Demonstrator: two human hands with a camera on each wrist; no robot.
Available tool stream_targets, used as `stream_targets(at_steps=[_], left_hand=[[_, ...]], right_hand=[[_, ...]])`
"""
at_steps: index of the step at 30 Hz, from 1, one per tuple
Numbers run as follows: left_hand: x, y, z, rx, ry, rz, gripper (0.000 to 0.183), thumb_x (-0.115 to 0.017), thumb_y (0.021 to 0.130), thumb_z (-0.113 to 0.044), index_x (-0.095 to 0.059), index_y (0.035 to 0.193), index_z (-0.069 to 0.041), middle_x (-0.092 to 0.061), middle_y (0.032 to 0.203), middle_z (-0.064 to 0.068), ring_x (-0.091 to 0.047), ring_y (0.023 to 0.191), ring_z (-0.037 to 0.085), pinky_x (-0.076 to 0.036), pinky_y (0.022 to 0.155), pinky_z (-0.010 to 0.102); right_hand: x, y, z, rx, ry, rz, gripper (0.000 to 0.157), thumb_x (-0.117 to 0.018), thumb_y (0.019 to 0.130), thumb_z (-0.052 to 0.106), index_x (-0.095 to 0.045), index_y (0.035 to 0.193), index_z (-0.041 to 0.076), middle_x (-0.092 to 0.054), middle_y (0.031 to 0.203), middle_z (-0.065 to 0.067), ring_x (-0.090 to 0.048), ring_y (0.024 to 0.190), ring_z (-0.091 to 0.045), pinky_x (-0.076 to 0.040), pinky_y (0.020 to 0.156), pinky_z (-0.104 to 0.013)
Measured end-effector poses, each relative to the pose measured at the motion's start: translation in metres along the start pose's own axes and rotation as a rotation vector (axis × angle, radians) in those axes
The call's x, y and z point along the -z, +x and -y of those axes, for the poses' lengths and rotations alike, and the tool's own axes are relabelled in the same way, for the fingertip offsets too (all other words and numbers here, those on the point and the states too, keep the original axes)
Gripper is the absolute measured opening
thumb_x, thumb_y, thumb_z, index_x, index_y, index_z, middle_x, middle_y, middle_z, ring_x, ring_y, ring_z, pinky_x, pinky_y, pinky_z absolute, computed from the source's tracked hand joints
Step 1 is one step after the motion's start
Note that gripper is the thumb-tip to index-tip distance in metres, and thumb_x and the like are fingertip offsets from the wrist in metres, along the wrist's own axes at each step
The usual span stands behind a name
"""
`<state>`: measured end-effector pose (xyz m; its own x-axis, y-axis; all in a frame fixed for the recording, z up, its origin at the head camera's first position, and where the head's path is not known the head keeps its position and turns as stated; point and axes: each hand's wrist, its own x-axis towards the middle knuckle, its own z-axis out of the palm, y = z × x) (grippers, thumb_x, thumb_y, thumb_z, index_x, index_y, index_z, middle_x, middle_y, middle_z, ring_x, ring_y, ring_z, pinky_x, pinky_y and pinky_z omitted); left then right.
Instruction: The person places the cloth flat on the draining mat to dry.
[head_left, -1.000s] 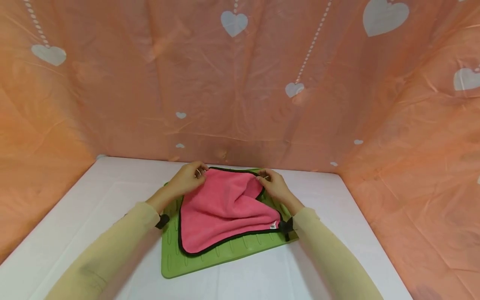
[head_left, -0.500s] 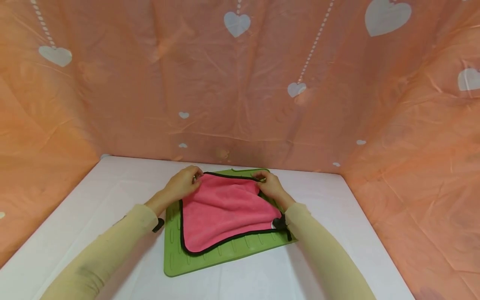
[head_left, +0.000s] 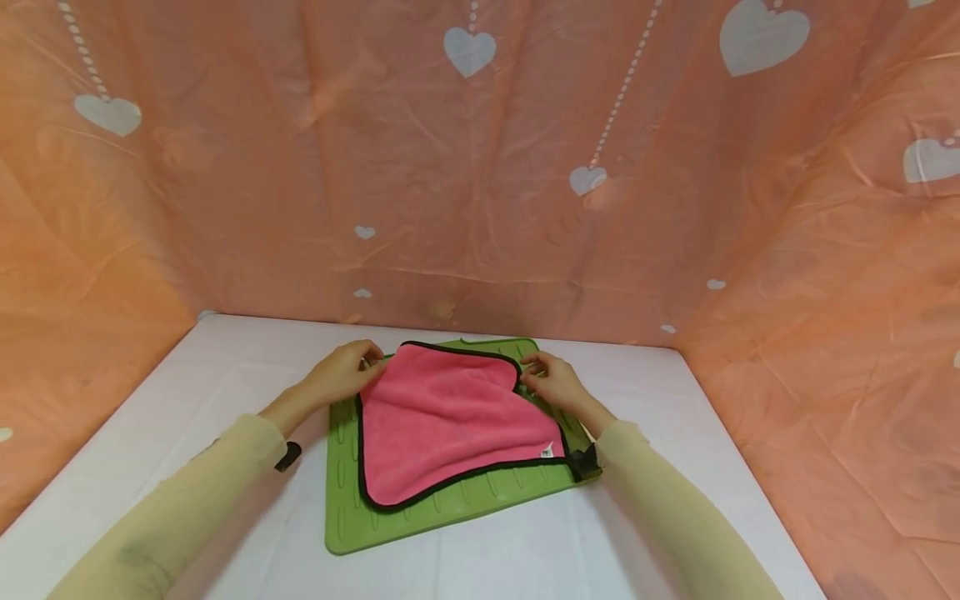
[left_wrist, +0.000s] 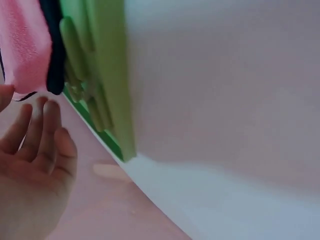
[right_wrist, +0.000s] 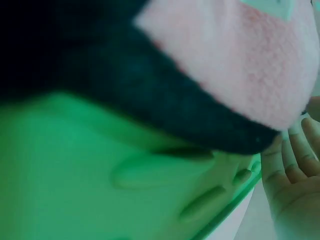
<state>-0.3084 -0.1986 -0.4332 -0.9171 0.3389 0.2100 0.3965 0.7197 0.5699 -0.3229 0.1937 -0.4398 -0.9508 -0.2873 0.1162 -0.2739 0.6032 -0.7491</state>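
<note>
Pink cloth (head_left: 457, 425), black edging, spread on green mat (head_left: 405, 523). Bit rippled; right edge notches inward toward the mat's far right. Bare strip of mat shows along its near and left sides.

Cloth sits between the two hands. Left hand (head_left: 343, 372) at the mat's far left, just beside the cloth's far left corner; fingers loosely bent and apart, gripping nothing. Can't tell if its thumb touches the cloth. Right hand (head_left: 558, 382) at the mat's far right, next to the cloth's far right corner; fingers slack, nothing gripped, contact unclear.

Label (head_left: 547, 451): small, white, on the cloth's near right corner, over the right part of the mat. Has dark marks, too small to read. Right wrist view cuts it off at the top, no legible text.

Mat has raised ribs (right_wrist: 202, 204). Black strap (head_left: 583, 462) at the right wrist, by the mat's near right corner; another black strap (head_left: 288, 456) at the left wrist, left of the mat. Pale yellow sleeves (head_left: 180, 508) come in from either side of the mat's near end. White table (head_left: 660, 400) under the mat; orange curtain (head_left: 450, 167) with white hearts (head_left: 763, 37) behind and beside it.
</note>
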Motion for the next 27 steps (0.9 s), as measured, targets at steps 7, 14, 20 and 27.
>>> stream_targets(at_steps=[7, 14, 20, 27], left_hand=[[-0.001, -0.004, 0.008, 0.021, 0.003, 0.109, 0.027, -0.065, 0.101, -0.019, -0.067, 0.115, 0.004, -0.071, 0.097, 0.009, -0.066, 0.091, 0.024, -0.054, 0.084, 0.045], [-0.004, -0.006, 0.01, 0.019, 0.0, 0.064, 0.02, -0.069, 0.098, -0.017, -0.069, 0.108, 0.001, -0.07, 0.092, 0.006, -0.063, 0.084, 0.02, -0.052, 0.078, 0.039], [-0.003, -0.009, 0.008, -0.004, -0.029, -0.051, 0.015, -0.071, 0.095, -0.01, -0.069, 0.104, 0.001, -0.066, 0.093, 0.009, -0.062, 0.087, 0.023, -0.051, 0.08, 0.041], [-0.006, -0.012, 0.007, -0.033, -0.013, -0.149, 0.012, -0.076, 0.09, -0.006, -0.07, 0.098, 0.001, -0.055, 0.091, 0.014, -0.054, 0.083, 0.026, -0.047, 0.077, 0.04]], right_hand=[[-0.004, -0.002, -0.003, -0.002, -0.02, 0.003, 0.03, -0.067, 0.096, 0.003, -0.065, 0.125, -0.005, -0.077, 0.1, -0.016, -0.073, 0.084, -0.023, -0.056, 0.073, -0.03], [-0.008, 0.001, -0.002, 0.004, -0.016, -0.042, 0.029, -0.07, 0.094, 0.004, -0.067, 0.121, -0.005, -0.077, 0.096, -0.014, -0.072, 0.084, -0.021, -0.053, 0.072, -0.027], [-0.006, 0.007, -0.001, -0.023, 0.064, -0.131, 0.027, -0.065, 0.093, -0.002, -0.068, 0.12, -0.004, -0.075, 0.096, -0.016, -0.07, 0.078, -0.02, -0.052, 0.064, -0.023], [-0.006, 0.019, 0.0, -0.075, 0.091, -0.258, 0.026, -0.064, 0.092, -0.001, -0.07, 0.117, -0.003, -0.074, 0.097, -0.019, -0.068, 0.076, -0.014, -0.05, 0.066, -0.02]])
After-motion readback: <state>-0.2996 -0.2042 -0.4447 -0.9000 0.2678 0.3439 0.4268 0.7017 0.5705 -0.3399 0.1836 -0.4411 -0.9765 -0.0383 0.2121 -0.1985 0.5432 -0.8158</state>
